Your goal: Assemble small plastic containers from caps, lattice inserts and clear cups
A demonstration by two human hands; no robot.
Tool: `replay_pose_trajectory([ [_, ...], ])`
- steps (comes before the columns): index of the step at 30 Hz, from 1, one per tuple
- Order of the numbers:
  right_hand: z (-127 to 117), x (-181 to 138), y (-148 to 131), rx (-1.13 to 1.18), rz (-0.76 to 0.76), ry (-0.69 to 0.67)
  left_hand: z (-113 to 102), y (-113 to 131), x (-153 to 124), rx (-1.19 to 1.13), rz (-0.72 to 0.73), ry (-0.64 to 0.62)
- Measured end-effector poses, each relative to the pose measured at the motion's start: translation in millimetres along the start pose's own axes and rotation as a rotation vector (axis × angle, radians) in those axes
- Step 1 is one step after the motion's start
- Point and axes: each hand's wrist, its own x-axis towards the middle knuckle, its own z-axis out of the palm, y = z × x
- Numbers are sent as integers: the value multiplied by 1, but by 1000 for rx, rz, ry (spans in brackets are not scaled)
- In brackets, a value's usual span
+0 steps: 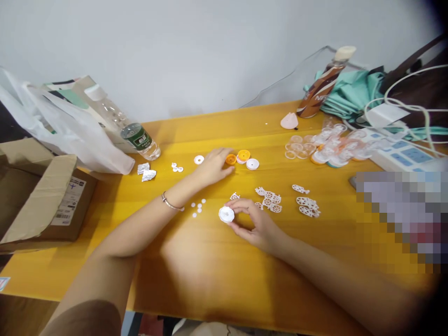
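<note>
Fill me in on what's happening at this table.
A person's right hand holds a round white piece between thumb and fingers. The left hand is at a small orange disc; whether it grips it is unclear. A larger orange disc sits just beside that one, and white openwork parts lie on the table near the right hand.

Bare hands [261, 227], bare forearms [325, 268], thin metallic bracelet [168, 203] on the left one, pale clothing [206, 329]
</note>
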Motion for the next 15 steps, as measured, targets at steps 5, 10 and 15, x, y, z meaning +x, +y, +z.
replay_pose_trajectory([
  [5, -1, 0, -2, 8, 31, -1, 6, -5, 3, -91, -54, 10],
  [10, -3, 1, -7, 47, 66, -62, -22, 5, -53, -787, -201, -71],
  [15, -2, 1, -4, 93, 78, -74, -34, 17, -122, -1307, -426, -144],
])
